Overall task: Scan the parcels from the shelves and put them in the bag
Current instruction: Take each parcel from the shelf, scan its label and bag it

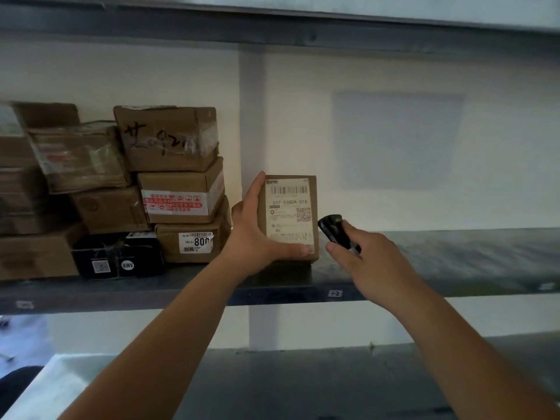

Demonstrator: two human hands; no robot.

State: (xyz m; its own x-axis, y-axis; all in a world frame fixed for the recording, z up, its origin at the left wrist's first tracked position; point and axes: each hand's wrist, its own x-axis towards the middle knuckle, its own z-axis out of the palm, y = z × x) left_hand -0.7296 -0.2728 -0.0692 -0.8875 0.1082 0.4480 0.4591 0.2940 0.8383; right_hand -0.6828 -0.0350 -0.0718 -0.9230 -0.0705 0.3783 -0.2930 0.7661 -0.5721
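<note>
My left hand [253,234] grips a small brown cardboard parcel [289,219], thumb along its bottom edge and fingers curled up its left side. Parcel stands upright on the dark grey metal shelf [439,256], white shipping label [289,210] facing me; barcode at the top of the label, code "537-538DA-018" below it, a QR square at the right.

My right hand [369,265] is wrapped round a small black handheld scanner [333,230], fingers curled about its body. Scanner head points up-left at the label, just beside the parcel's lower right edge. I cannot tell whether they touch.

To the left on the same shelf: a stack of brown cardboard boxes [178,183] against the pale wall. Top box [168,137] has black handwriting and clear tape. Middle one [181,198] carries a white strip with red print. Bottom one [194,242] has a white sticker reading "800". A black box [119,256] with white labels sits in front of the stack's lower left. More taped brown boxes [60,165] further left, blurred.

A small white tag [335,294] sits on the shelf's front lip below the parcel. Another grey shelf [333,377] shows below.
</note>
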